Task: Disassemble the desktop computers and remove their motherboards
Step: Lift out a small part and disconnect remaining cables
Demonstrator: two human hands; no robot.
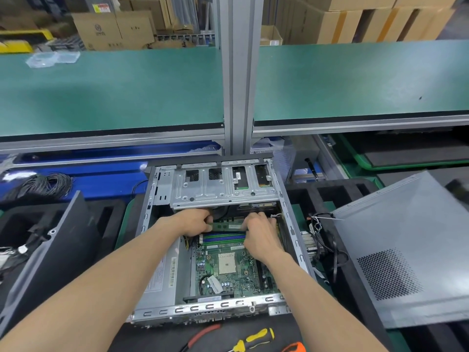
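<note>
The open computer case [215,240] lies flat on the worktop [337,295] in front of me, its motherboard [228,268] exposed in the bottom. Both my hands reach inside, just below the metal drive cage [220,186]. My left hand [195,222] pinches one end of a green memory stick [225,226] and my right hand [258,229] grips the other end, above the blue memory slots [223,238]. A yellow-handled screwdriver [253,339] lies near me, and the removed side panel [411,250] rests to the right.
</note>
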